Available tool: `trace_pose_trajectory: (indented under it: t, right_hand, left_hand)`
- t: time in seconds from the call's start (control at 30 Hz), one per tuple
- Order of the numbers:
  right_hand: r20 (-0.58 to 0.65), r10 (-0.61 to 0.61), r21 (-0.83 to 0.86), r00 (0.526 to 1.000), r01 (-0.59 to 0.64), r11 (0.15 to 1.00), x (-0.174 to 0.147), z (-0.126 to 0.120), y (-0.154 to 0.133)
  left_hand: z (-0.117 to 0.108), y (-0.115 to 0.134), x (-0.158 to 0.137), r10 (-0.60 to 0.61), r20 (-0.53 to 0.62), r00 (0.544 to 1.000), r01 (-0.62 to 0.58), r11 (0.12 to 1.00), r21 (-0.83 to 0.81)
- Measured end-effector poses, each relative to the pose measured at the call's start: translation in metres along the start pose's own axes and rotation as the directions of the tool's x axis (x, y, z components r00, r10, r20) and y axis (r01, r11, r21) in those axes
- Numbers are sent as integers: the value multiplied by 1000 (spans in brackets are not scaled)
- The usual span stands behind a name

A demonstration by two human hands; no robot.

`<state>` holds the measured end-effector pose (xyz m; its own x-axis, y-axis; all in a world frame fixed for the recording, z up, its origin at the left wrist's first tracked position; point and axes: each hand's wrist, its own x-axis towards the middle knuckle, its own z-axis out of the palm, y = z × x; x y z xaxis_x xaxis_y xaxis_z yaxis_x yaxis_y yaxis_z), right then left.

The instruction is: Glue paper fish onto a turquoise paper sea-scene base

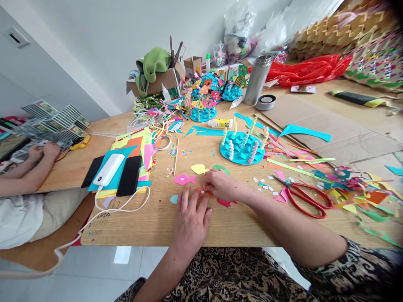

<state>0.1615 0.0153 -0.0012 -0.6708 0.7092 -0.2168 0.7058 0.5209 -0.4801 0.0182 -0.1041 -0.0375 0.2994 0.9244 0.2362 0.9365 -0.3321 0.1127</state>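
Note:
My left hand (192, 220) lies on the wooden table with its fingers stretched out, their tips at an orange paper cutout (199, 191). Bent and drawn together, the fingers of my right hand (220, 184) meet that cutout near a small white square; whatever is between them is hidden. Around my hands lie a pink paper fish (184, 179) with a white square on it, a yellow cutout (199, 169), a green one (222, 169), a light blue one (175, 199) and a red one (226, 203), some partly covered by my hands.
Red-handled scissors (307, 199) and small white squares (266, 187) lie to the right. Behind stand a blue base with twisted posts (242, 147), a glue stick (222, 123) and a metal flask (257, 82). Left are a power bank (109, 170) and a phone (129, 176). Another person's hands (44, 150) work far left.

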Motion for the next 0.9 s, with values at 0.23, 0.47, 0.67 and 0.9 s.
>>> trace_pose_trajectory:
  t: [0.23,0.47,0.67,0.9]
  right_hand:
    - [-9,-2,27,1000,2,1000,0,1,1]
    - [-57,-30,61,998,33,998,3,6,5]
    - [-63,-47,100,997,53,994,2,5,4]
    - [-222,-14,213,975,62,975,3,4,3]
  left_hand:
    - [-1,1,1,0,-4,1000,0,1000,-1]
    - [0,0,1,1,-28,1000,-1,1000,-7]
    - [0,2,0,-21,-51,998,22,1000,4]
    - [-3,3,1,-42,-51,998,41,999,-32]
